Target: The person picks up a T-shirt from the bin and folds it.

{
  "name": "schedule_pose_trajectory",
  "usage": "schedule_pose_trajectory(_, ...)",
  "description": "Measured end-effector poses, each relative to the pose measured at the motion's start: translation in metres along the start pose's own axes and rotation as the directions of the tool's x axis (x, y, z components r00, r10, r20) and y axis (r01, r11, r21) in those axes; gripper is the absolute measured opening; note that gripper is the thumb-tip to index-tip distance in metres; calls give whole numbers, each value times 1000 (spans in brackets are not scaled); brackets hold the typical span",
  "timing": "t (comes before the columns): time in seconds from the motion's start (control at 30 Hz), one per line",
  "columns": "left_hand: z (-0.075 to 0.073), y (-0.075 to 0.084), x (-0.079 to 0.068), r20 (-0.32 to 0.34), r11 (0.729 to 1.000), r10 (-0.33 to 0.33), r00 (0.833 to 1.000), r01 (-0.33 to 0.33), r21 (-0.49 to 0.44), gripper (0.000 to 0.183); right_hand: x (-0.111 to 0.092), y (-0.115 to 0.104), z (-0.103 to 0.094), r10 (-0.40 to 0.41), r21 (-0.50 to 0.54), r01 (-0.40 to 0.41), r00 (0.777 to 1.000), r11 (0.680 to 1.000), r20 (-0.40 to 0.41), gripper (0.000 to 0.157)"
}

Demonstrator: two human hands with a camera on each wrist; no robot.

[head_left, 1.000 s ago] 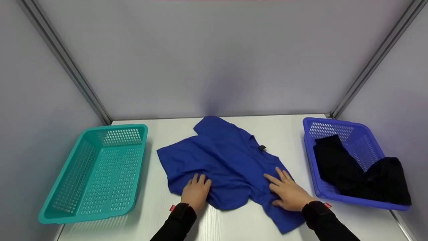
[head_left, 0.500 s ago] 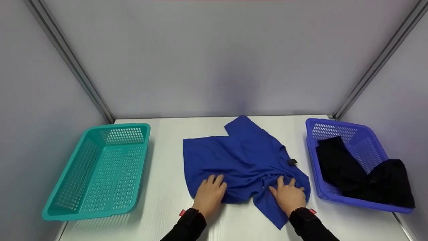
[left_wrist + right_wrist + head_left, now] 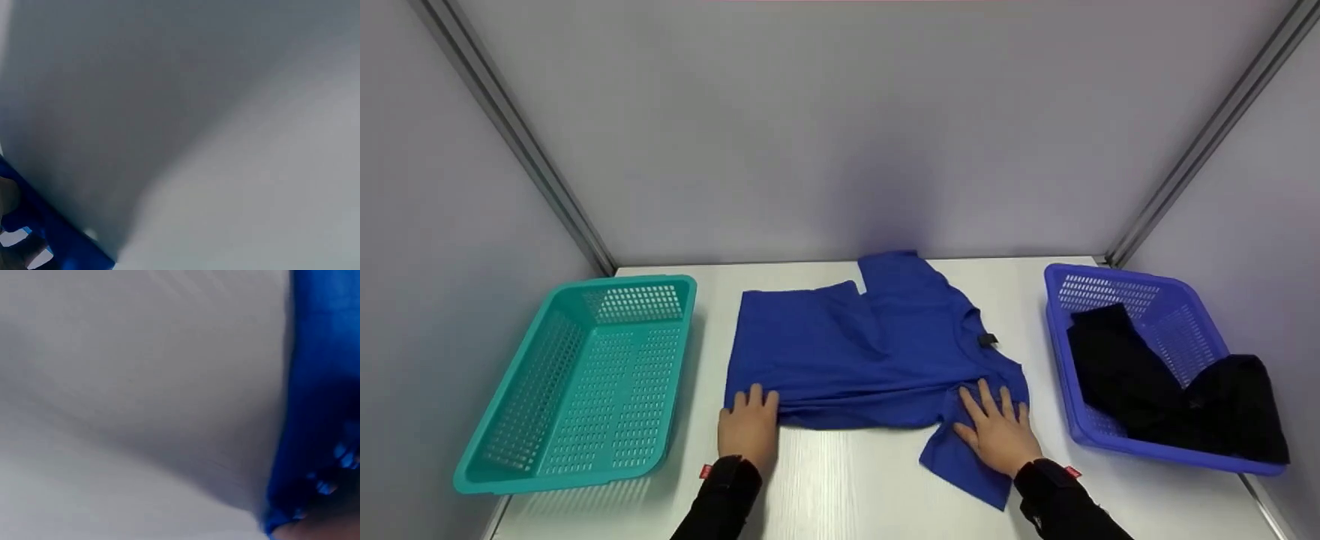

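Observation:
A blue short-sleeved T-shirt (image 3: 840, 345) lies spread on the white table, its neckline with a black tag toward the right. My left hand (image 3: 748, 426) rests on the near left corner of its hem, fingers pointing forward. On the near sleeve, my right hand (image 3: 999, 433) presses down with fingers spread. Long creases run along the shirt's near side between the hands. The left wrist view catches the shirt's edge (image 3: 73, 247) with part of the hand at the lower left. In the right wrist view, the shirt (image 3: 320, 354) runs down the right side, with dark, unclear fingers below.
A teal plastic basket (image 3: 679, 360) stands at the left of the table (image 3: 840, 480). At the right is a blue-purple basket (image 3: 1061, 375) with black cloth (image 3: 1140, 382) inside, partly draped over its right rim. Grey panels (image 3: 840, 135) enclose the back and sides.
The shirt has been turned and straightened; its hem side now lies squarer to the table. My left hand shifted right, then left to the hem corner. My right hand stayed near the sleeve, its fingers spreading.

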State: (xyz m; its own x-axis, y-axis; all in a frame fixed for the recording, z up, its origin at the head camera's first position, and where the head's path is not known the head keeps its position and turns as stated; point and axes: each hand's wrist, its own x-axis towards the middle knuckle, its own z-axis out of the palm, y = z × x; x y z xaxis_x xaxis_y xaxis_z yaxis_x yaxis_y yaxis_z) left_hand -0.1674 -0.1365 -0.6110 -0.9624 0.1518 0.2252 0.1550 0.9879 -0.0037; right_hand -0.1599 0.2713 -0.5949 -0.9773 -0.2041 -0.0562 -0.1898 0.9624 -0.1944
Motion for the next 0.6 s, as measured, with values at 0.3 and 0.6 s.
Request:
schedule_pose_trajectory(0.3,-11,-20,-1,-24,998,-32,999,33,55,14,-5,11,2,-220,-208,165,936,964,-273,59)
schedule_pose_trajectory(0.6,-28,-28,-11,-37,995,95,995,-94,14,23,-47,41,-5,-454,-83,451,891,888,-7,48)
